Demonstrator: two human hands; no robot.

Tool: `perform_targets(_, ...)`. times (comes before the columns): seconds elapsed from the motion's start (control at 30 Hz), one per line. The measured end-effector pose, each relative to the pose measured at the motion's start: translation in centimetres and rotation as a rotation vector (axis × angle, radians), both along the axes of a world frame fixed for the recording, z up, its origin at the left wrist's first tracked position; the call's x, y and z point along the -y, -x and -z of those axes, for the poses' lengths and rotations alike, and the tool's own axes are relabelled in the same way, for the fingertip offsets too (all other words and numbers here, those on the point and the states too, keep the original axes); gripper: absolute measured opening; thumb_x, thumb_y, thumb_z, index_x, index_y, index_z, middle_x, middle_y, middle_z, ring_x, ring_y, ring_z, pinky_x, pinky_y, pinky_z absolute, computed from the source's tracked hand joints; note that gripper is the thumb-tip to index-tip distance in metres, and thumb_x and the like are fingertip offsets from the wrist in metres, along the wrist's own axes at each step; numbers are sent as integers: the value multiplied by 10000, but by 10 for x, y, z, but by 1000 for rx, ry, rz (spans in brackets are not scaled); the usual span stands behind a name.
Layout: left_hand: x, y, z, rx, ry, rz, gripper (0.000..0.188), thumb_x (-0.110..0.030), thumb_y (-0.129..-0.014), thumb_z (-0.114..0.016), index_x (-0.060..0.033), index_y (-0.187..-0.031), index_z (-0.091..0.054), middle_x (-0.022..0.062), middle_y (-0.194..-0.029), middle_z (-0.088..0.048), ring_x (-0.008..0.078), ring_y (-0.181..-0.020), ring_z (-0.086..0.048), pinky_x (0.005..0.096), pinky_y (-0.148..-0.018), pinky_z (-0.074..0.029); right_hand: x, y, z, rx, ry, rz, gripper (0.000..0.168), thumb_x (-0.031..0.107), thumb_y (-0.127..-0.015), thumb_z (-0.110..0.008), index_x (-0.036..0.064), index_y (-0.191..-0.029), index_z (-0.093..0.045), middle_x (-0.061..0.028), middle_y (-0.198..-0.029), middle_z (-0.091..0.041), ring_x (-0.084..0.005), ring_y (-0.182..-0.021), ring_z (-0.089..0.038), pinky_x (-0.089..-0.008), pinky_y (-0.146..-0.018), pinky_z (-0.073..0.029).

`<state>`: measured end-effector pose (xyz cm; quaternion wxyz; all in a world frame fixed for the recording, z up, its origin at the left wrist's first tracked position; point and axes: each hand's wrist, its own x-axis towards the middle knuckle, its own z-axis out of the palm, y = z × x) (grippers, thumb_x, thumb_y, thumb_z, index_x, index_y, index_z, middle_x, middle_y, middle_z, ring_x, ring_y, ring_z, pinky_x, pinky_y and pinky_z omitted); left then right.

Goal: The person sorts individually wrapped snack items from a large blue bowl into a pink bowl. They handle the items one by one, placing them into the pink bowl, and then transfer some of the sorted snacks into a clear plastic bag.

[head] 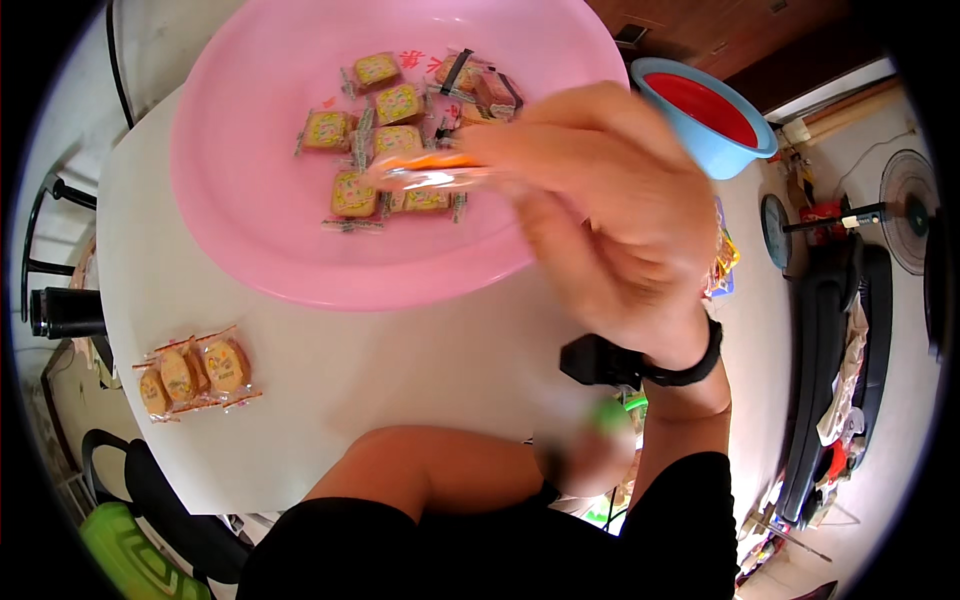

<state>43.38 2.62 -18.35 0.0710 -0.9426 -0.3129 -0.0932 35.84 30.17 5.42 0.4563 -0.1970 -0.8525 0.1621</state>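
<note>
My right hand (pixel 622 202), with a black band on its wrist, is over the right side of a large pink plastic basin (pixel 315 289). It pinches a clear-and-orange wrapped packet (pixel 435 174) between thumb and fingers; its contents are blurred. In the basin lie several square wrapped biscuits with yellow-green print (pixel 355 193) and a few wrapped pieces with dark bands (pixel 499 91). My left hand (pixel 589 457) is low at the table's edge, near my body, strongly blurred beside something green; its fingers and any hold are unclear.
Several wrapped oval biscuits (pixel 225 365) lie on the white table (pixel 337 360) at left. A light-blue basin with a red inside (pixel 705 112) stands beyond my right hand. Colourful packets (pixel 721 262) lie partly behind that wrist. A black chair (pixel 169 502) and green stool (pixel 139 551) are at lower left.
</note>
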Motion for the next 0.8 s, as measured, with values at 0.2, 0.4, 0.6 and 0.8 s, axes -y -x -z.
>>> perform_targets(0.2,-11,9,-3,152,110,41,168,-139,-747,-566,-7,-753,-668,92,-675,-619,236,-616,-590,426,-524,-456,-10,9,7,117,113,-197,165,13,-782,-613,11,-943,-648,-107,-831,-622,-230,-738,-577,-321,-667,-468)
perform_targets(0.4,-40,24,-27,25,397,295,167,-122,-762,-548,-10,-784,-670,79,-688,-622,227,-630,-595,416,-501,-443,-43,-68,1,-259,342,184,129,84,-891,-593,-12,-954,-651,-35,-798,-635,-86,-726,-571,-215,-652,-464)
perform_targets(0.6,-73,42,-74,-203,506,617,182,-111,-780,-531,-34,-852,-680,65,-729,-629,209,-656,-599,391,-498,-428,-111,-162,124,225,454,739,195,215,-834,-616,46,-918,-666,-129,-732,-655,-206,-754,-656,-338,-684,-512)
perform_targets(0.8,-79,39,-80,-223,544,649,203,-130,-776,-540,-70,-895,-693,46,-780,-641,187,-714,-608,362,-496,-403,-104,-151,220,719,474,1000,358,405,-729,-673,53,-792,-645,-148,-849,-666,-322,-860,-629,-418,-780,-489)
